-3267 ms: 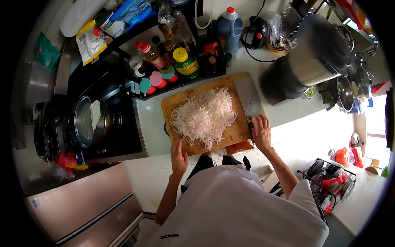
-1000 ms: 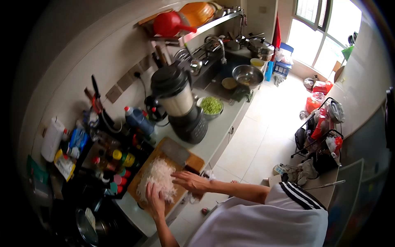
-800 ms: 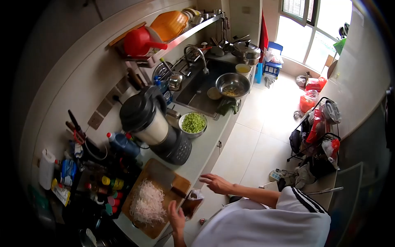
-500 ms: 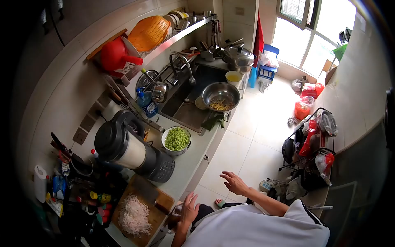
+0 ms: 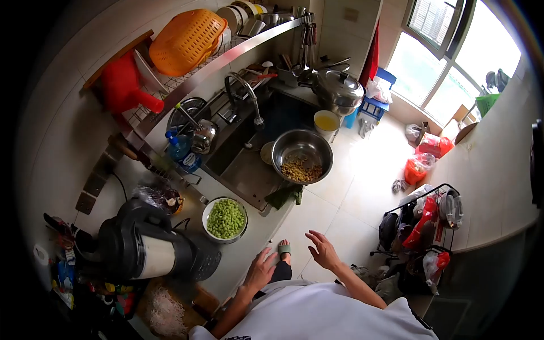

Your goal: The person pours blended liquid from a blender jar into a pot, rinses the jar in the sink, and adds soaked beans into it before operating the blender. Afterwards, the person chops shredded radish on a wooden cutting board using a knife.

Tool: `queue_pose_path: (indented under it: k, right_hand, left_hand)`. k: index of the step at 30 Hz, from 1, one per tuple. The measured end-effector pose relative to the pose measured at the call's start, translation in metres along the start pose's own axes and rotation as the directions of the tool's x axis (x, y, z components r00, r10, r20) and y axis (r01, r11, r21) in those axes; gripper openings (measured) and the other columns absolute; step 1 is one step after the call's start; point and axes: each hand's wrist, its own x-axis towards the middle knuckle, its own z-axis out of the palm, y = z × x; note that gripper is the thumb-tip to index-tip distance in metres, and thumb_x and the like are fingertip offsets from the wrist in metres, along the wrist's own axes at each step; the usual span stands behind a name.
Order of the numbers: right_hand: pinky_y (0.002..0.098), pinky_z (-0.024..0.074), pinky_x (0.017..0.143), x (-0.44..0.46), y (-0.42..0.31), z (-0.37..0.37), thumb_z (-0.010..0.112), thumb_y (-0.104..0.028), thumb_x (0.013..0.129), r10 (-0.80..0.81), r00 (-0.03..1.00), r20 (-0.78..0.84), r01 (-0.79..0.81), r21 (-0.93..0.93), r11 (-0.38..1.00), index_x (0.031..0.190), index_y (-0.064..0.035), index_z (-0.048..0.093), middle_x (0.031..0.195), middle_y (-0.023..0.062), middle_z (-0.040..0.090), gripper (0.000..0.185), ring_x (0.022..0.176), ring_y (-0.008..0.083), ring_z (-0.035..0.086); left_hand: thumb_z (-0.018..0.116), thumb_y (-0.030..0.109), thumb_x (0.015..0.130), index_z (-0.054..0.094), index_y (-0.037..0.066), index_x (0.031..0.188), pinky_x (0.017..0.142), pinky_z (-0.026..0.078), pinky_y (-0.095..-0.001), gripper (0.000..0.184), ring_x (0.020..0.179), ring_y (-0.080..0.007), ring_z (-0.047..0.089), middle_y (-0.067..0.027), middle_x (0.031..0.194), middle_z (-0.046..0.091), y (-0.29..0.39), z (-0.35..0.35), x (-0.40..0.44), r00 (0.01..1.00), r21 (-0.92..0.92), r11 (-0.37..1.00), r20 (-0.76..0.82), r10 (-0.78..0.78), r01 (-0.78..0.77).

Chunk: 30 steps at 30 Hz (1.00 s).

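Pale smooth counter: runs toward one o'clock;
Left hand, right hand: empty, fingers apart;
Round white bowl: chopped green vegetables; eleven o'clock from left hand, presumably for reach

I see an orange basket on the metal shelf, a red dipper beside it. Below, I make out a curved tap over the sink, with a lidded steel pot beyond. Farther off, a white bag sits on a blue chair near the window.
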Motion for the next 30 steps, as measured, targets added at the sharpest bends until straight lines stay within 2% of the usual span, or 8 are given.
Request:
queue_pose_path:
  k: [6, 10, 16, 17, 20, 21, 25, 30]
  right_hand:
    - [0.0428, 0.043, 0.099, 0.094, 0.005, -0.075, 0.058, -0.001, 0.083, -0.065, 0.997, -0.032, 0.062, -0.074, 0.995, 0.128, -0.0047, 0.049, 0.132, 0.0173, 0.048, 0.046, 0.118, 0.0372, 0.048]
    - [0.0435, 0.0432, 0.098, 0.13, 0.01, -0.104, 0.057, 0.001, 0.082, -0.038, 0.994, -0.099, 0.037, -0.017, 0.999, 0.128, -0.004, 0.048, 0.131, 0.0177, 0.048, 0.047, 0.118, 0.0377, 0.048]
    - [0.0411, 0.045, 0.097, 0.191, 0.04, -0.128, 0.058, 0.004, 0.08, -0.111, 0.993, -0.034, 0.111, 0.019, 0.994, 0.126, -0.0036, 0.05, 0.126, 0.0178, 0.05, 0.048, 0.117, 0.0373, 0.049]
    - [0.0412, 0.0489, 0.085, 0.206, 0.045, -0.132, 0.061, 0.003, 0.079, -0.175, 0.981, -0.082, 0.177, 0.017, 0.984, 0.123, -0.0055, 0.053, 0.115, 0.0162, 0.056, 0.046, 0.102, 0.0352, 0.056]
    - [0.0407, 0.0475, 0.076, 0.248, 0.072, -0.148, 0.059, 0.004, 0.08, -0.197, 0.98, 0.035, 0.196, 0.016, 0.98, 0.117, -0.0024, 0.056, 0.104, 0.0148, 0.057, 0.037, 0.092, 0.0328, 0.054]
    - [0.0405, 0.0452, 0.069, 0.264, 0.081, -0.152, 0.06, -0.001, 0.082, -0.271, 0.963, -0.005, 0.27, -0.027, 0.962, 0.111, -0.0025, 0.059, 0.092, 0.0126, 0.058, 0.029, 0.082, 0.0299, 0.054]
    - [0.0384, 0.0459, 0.069, 0.308, 0.112, -0.176, 0.063, -0.01, 0.083, -0.335, 0.941, 0.056, 0.335, 0.007, 0.942, 0.109, -0.0034, 0.061, 0.079, 0.0099, 0.059, 0.026, 0.074, 0.0281, 0.055]
    - [0.038, 0.0482, 0.074, 0.338, 0.146, -0.196, 0.063, -0.009, 0.083, -0.374, 0.917, 0.137, 0.369, 0.063, 0.927, 0.114, -0.0045, 0.059, 0.08, 0.0104, 0.062, 0.032, 0.076, 0.0286, 0.059]
  left_hand:
    - [0.069, 0.003, 0.075, 0.056, 0.003, 0.119, 0.098, 0.043, -0.0409, 0.046, 0.119, -0.0362, 0.048, -0.0179, 0.13, 0.046, -0.014, -0.008, 0.105, 1.0, 0.002, 1.0, -0.01, 0.008, -0.008]
    - [0.069, 0.002, 0.076, 0.056, 0.002, 0.12, 0.099, 0.042, -0.0414, 0.046, 0.119, -0.0371, 0.048, -0.0172, 0.131, 0.046, -0.012, -0.025, 0.157, 1.0, -0.023, 0.999, -0.015, 0.025, -0.026]
    - [0.068, 0.003, 0.077, 0.057, 0.002, 0.119, 0.098, 0.043, -0.0411, 0.044, 0.119, -0.036, 0.048, -0.0164, 0.132, 0.047, -0.014, -0.028, 0.191, 0.984, 0.001, 0.987, -0.079, -0.16, 0.16]
    - [0.068, 0.003, 0.077, 0.057, 0.002, 0.119, 0.098, 0.044, -0.0411, 0.043, 0.119, -0.036, 0.048, -0.0164, 0.131, 0.047, -0.013, -0.025, 0.194, 0.977, 0.016, 0.98, -0.089, -0.194, 0.196]
    - [0.067, 0.003, 0.078, 0.056, 0.002, 0.121, 0.099, 0.042, -0.0425, 0.044, 0.12, -0.0363, 0.047, -0.0166, 0.132, 0.046, -0.007, -0.011, 0.205, 0.948, 0.018, 0.955, -0.132, -0.29, 0.295]
    - [0.067, 0.003, 0.078, 0.055, 0.001, 0.121, 0.099, 0.041, -0.0429, 0.044, 0.12, -0.0365, 0.047, -0.0167, 0.132, 0.046, -0.002, -0.005, 0.211, 0.933, 0.023, 0.942, -0.147, -0.328, 0.334]
    - [0.065, 0.003, 0.08, 0.053, 0.0, 0.123, 0.1, 0.04, -0.0434, 0.045, 0.121, -0.0364, 0.046, -0.0174, 0.133, 0.045, 0.028, 0.018, 0.24, 0.872, -0.001, 0.89, -0.201, -0.447, 0.456]
    - [0.064, 0.003, 0.082, 0.053, 0.0, 0.124, 0.099, 0.042, -0.0421, 0.044, 0.122, -0.0357, 0.046, -0.0171, 0.137, 0.041, 0.056, 0.04, 0.273, 0.8, -0.085, 0.829, -0.226, -0.556, 0.552]
